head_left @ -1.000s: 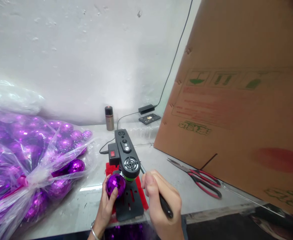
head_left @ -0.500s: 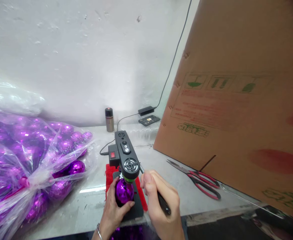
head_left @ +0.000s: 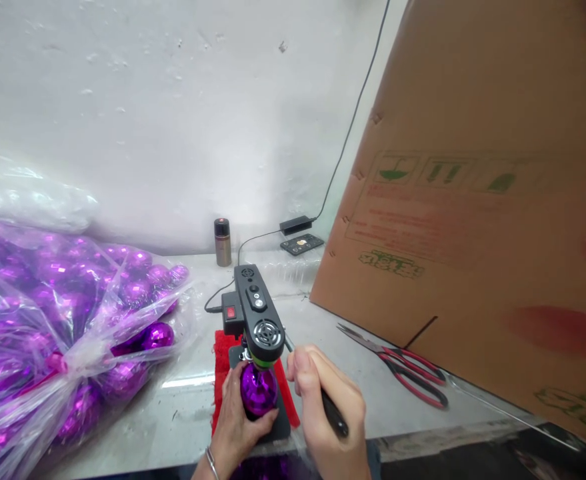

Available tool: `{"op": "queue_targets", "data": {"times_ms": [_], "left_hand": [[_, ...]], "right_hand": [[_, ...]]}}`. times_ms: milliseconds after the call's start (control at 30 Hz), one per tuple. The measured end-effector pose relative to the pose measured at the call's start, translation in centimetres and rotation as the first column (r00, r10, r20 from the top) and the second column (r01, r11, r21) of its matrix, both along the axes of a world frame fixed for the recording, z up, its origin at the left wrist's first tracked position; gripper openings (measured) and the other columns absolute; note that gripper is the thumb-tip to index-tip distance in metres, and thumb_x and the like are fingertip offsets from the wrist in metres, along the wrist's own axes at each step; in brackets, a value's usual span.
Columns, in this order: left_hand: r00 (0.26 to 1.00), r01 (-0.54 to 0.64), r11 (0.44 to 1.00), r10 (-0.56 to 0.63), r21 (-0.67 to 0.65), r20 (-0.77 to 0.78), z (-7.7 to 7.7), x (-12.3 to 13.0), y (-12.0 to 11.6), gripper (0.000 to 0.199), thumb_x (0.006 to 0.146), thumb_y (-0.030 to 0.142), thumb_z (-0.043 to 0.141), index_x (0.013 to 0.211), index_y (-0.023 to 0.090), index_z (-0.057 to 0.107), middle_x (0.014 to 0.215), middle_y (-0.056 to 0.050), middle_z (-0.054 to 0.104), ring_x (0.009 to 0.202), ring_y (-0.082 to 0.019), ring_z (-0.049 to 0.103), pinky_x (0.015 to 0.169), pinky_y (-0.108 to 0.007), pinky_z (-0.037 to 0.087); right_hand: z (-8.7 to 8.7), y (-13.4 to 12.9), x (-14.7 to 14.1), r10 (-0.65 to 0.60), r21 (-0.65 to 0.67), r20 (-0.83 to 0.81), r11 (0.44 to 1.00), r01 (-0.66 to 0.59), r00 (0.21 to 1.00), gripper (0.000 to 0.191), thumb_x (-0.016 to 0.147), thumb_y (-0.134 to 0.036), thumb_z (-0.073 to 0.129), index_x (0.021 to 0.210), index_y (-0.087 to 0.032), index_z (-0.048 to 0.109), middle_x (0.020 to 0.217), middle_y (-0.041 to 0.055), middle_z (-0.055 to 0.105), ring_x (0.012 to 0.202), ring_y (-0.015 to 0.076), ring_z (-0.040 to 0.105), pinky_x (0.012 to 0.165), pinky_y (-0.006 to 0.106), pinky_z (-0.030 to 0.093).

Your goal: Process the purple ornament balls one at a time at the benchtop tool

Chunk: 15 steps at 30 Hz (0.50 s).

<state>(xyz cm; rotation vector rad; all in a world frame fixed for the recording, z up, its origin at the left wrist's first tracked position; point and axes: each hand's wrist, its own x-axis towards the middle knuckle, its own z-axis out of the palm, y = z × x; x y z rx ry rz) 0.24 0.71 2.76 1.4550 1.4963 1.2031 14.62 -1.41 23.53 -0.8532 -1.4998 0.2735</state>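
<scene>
A shiny purple bauble (head_left: 259, 392) sits under the head of a small black bench machine (head_left: 259, 310), its top against or just below the green ring there. My left hand (head_left: 240, 413) is wrapped round the bauble's left and near side, thumb across the front. On the machine's right, my right hand (head_left: 330, 407) is closed round the black-handled lever (head_left: 333, 413), whose metal rod runs up to the machine. Beneath the machine's black base lies a red cloth (head_left: 221, 373).
A tied clear plastic bag (head_left: 80, 357) of purple baubles fills the left. Red-handled scissors (head_left: 413, 377) lie right of the machine, before a large cardboard box (head_left: 463, 220). Behind stand a dark-capped bottle (head_left: 223, 243), a phone (head_left: 301, 244) and a black power adapter (head_left: 297, 225).
The whole view has shifted slightly, so everything sits a little further right and lower. The bauble has moved slightly right relative to the machine head. Both hands keep their hold.
</scene>
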Motion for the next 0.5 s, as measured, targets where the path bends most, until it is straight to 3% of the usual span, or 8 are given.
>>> {"op": "queue_targets", "data": {"times_ms": [167,333,500], "left_hand": [[1.000,-0.003,1.000,0.003,0.017,-0.017,-0.1,0.2,0.2,0.091,0.060,0.043,0.091,0.141,0.014,0.060,0.143,-0.025,0.067,0.142,-0.051,0.058,0.124,-0.068,0.043],[0.994,-0.002,0.998,0.008,0.057,-0.105,-0.5,0.4,0.0,0.086,0.065,0.044,0.085,0.140,0.011,0.060,0.137,-0.023,0.070,0.136,-0.049,0.063,0.118,-0.068,0.049],[0.986,-0.012,0.995,0.028,0.100,-0.163,-0.5,0.7,-0.1,0.082,0.066,0.038,0.083,0.140,0.011,0.059,0.133,-0.022,0.072,0.130,-0.046,0.067,0.113,-0.065,0.054]], "right_hand": [[-1.0,0.0,0.1,-0.014,0.049,-0.011,0.999,0.015,1.000,0.036,0.109,-0.009,0.043,0.076,-0.022,0.049,0.064,-0.0046,0.049,0.054,0.0076,0.050,0.053,0.019,0.042],[-3.4,-0.1,0.2,-0.025,0.044,0.007,0.999,0.025,1.000,0.031,0.109,-0.009,0.041,0.083,-0.023,0.051,0.069,-0.0045,0.052,0.056,0.0083,0.051,0.054,0.022,0.040],[-5.0,-0.4,-0.2,-0.042,0.009,-0.067,0.999,0.042,0.997,0.031,0.111,-0.013,0.042,0.084,-0.023,0.054,0.070,-0.0049,0.051,0.054,0.0088,0.041,0.052,0.026,0.031]]}}
